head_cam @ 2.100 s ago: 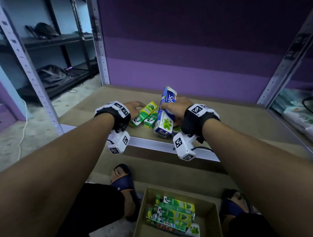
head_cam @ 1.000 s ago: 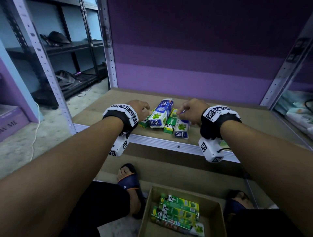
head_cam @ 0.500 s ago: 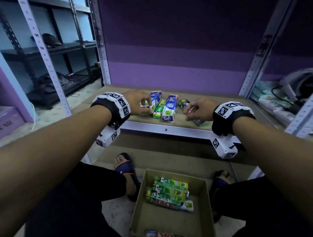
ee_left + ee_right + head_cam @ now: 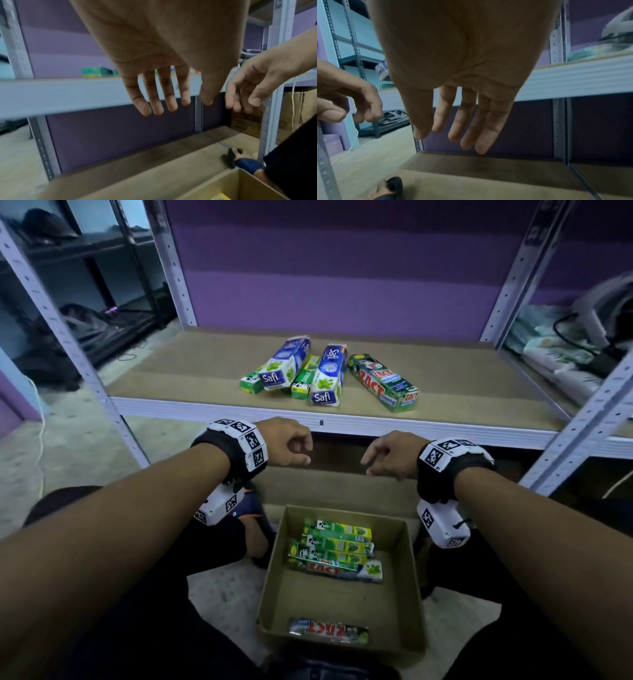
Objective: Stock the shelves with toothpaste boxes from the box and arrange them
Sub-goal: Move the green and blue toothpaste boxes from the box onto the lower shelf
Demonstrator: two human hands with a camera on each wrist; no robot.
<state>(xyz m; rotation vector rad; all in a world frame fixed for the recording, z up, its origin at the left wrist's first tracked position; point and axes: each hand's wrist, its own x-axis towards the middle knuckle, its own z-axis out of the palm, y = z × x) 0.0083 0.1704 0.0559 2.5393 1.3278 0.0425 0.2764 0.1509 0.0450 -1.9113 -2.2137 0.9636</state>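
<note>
Toothpaste boxes [image 4: 327, 376] lie side by side on the shelf [image 4: 191, 364] at 12 o'clock, so left hand [image 4: 286, 445] and right hand [image 4: 390, 455] hang loose and empty above the box [image 4: 407, 604] at 6 o'clock, probably to fetch more.

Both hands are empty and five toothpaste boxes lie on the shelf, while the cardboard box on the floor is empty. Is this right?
Not quite: the cardboard box is not empty. The head view shows several toothpaste boxes inside it. Both hands, left and right, are empty, and five lie on the shelf.
</note>
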